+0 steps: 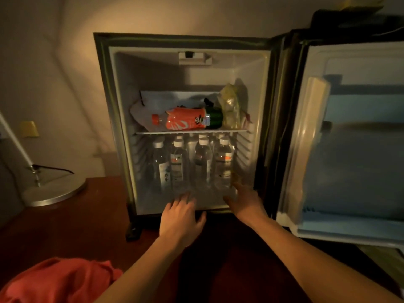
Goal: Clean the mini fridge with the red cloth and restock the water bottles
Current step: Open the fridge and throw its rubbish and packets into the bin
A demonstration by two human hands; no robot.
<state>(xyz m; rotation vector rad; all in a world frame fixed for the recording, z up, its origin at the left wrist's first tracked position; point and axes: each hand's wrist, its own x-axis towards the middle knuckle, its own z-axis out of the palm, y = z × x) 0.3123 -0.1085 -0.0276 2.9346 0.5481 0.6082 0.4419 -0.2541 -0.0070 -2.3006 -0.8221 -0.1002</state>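
Observation:
The mini fridge stands open on a dark wooden surface, its door swung out to the right. Several clear water bottles with white caps stand upright in the lower compartment. My left hand reaches over the fridge's front sill with fingers spread and holds nothing. My right hand stretches in beside the rightmost bottle, fingers straight, and grips nothing. The red cloth lies crumpled at the bottom left, apart from both hands.
On the wire shelf lie a red-labelled bottle, a green bottle and a clear bag. A lamp with a round metal base stands to the left. A wall rises behind.

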